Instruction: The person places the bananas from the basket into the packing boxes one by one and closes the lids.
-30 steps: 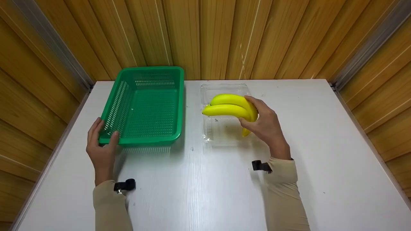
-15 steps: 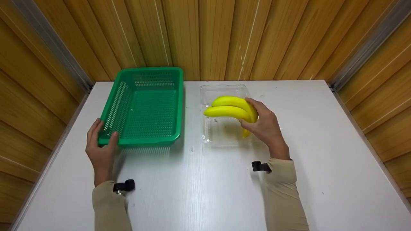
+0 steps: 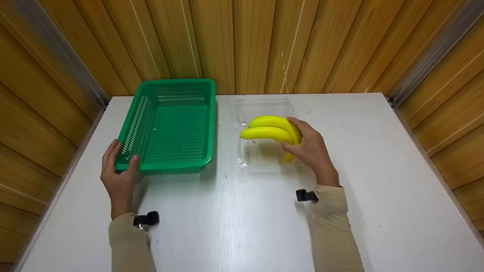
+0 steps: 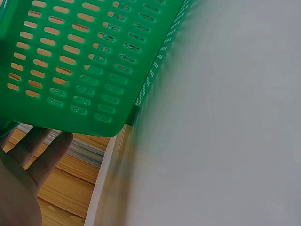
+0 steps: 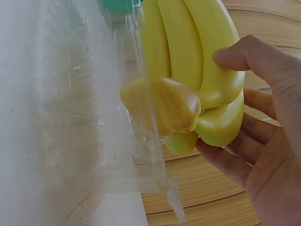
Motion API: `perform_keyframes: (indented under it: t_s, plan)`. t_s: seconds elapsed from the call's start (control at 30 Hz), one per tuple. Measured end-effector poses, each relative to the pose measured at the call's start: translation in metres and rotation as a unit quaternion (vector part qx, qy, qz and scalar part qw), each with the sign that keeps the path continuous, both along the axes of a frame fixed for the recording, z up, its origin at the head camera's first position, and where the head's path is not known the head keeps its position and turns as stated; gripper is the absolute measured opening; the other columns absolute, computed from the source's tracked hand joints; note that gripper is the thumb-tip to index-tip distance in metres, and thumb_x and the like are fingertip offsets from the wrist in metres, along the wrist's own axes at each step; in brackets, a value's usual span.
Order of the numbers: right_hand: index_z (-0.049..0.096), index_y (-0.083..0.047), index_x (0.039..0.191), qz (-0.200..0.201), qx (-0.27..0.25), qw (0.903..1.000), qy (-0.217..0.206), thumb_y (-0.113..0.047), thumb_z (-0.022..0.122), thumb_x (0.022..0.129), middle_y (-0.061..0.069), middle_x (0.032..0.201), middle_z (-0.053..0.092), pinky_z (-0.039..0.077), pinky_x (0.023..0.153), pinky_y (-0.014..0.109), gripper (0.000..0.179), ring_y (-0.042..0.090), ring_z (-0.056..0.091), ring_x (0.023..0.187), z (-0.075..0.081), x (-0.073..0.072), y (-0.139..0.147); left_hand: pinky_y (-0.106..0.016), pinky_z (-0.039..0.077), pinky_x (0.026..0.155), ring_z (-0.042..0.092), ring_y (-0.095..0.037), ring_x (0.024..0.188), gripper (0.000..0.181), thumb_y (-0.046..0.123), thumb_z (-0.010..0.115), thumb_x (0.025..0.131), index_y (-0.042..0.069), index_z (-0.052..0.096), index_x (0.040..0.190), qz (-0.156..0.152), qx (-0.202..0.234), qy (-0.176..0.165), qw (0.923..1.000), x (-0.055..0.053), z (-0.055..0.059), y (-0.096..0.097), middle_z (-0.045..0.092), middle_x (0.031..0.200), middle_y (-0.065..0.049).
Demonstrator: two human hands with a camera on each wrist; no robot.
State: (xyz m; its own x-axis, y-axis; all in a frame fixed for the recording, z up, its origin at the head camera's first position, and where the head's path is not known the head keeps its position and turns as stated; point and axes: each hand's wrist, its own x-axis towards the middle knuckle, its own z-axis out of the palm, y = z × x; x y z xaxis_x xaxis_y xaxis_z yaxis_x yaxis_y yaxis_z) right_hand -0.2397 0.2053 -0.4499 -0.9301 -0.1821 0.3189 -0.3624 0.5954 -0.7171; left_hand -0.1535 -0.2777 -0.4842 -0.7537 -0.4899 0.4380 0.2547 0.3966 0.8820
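My right hand (image 3: 311,146) grips a bunch of yellow bananas (image 3: 266,133), with the thumb on the near side and the fingers on the far side. The bunch is over a clear plastic container (image 3: 244,153), its stem end (image 5: 162,106) seen through the container's wall in the right wrist view. Whether the bananas rest on the container's bottom, I cannot tell. At the left, my left hand (image 3: 119,181) holds the near left corner of a green plastic basket (image 3: 172,166). Its thumb lies over the near rim and its fingers are along the left side.
A white table (image 3: 227,226) carries everything. Behind it rises a wood-panelled wall (image 3: 249,49), with more panels at both sides. The basket stands left of the clear container, a narrow strip of table between them.
My right hand and the bananas have moved slightly towards me over the container. The left hand and the basket have stayed in place.
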Motion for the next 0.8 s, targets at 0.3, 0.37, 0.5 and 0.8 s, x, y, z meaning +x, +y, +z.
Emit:
perform_keyframes:
  t_s: [0.3,0.37,0.5,0.8]
  plan:
    - [0.053,-0.005,0.155,0.0,0.003,0.9997,-0.023,-0.012,0.085,0.088,0.016,0.149,0.058,0.049,0.107,0.047,0.074,0.031,0.058,0.119,-0.003,-0.001,0.0,-0.03,0.032,0.123,0.039,-0.022,0.152,0.055,0.002,0.071,0.099,-0.005,0.055,0.15,-0.001,0.0,0.006,1.0,0.0,0.0,0.001,0.048,0.161,-0.012]
    - [0.052,-0.006,0.155,-0.002,0.003,0.9996,-0.03,-0.012,0.084,0.088,0.015,0.149,0.058,0.049,0.106,0.047,0.074,0.031,0.058,0.119,-0.004,-0.001,0.0,-0.03,0.032,0.123,0.039,-0.022,0.152,0.055,0.004,0.072,0.099,-0.005,0.055,0.151,-0.002,0.0,0.006,1.0,0.001,0.002,0.002,0.048,0.161,-0.013]
    - [0.052,-0.007,0.156,-0.005,0.004,0.9991,-0.043,-0.012,0.085,0.089,0.014,0.149,0.057,0.049,0.108,0.047,0.075,0.031,0.058,0.119,-0.006,-0.002,0.0,-0.029,0.032,0.122,0.039,-0.021,0.152,0.055,0.006,0.072,0.099,-0.004,0.055,0.151,-0.003,0.0,0.005,1.0,0.001,0.001,0.001,0.048,0.161,-0.012]
    - [0.051,-0.009,0.156,-0.01,0.01,0.998,-0.062,-0.011,0.084,0.089,0.014,0.15,0.056,0.047,0.11,0.049,0.075,0.031,0.056,0.12,-0.011,-0.004,-0.002,-0.029,0.031,0.123,0.039,-0.021,0.152,0.055,0.005,0.072,0.099,-0.005,0.055,0.15,-0.004,0.004,0.009,0.9999,0.001,0.0,0.001,0.048,0.161,-0.013]
